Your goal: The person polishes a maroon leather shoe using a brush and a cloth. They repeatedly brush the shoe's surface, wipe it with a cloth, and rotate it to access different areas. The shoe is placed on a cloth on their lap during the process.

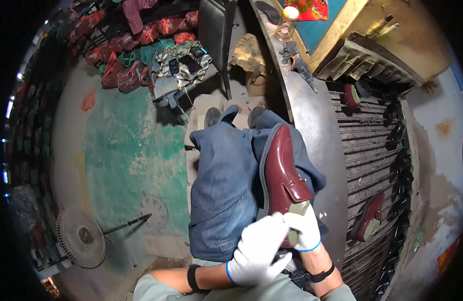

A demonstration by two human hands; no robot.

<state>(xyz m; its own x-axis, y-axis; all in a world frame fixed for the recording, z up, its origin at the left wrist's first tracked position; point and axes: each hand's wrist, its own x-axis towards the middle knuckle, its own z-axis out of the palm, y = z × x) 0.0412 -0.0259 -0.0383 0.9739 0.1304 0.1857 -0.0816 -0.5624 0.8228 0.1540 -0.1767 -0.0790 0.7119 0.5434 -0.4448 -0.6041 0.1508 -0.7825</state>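
A shiny burgundy loafer with a dark sole rests along my right thigh, toe pointing away from me. Pale green material fills its opening, like a shoe last. My right hand, in a white glove with a blue cuff edge, is closed around the heel end. Beside it, my left hand, gloved the same way and slightly blurred, has its fingers stretched toward the heel and its thumb apart. Nothing shows in that hand. Whether its fingertips touch the shoe, I cannot tell.
To my right runs a metal ledge, bearing dark gloves and a jar. Beyond it, a slatted rack carries another burgundy shoe. A fan stands left; a chair and red bags are ahead.
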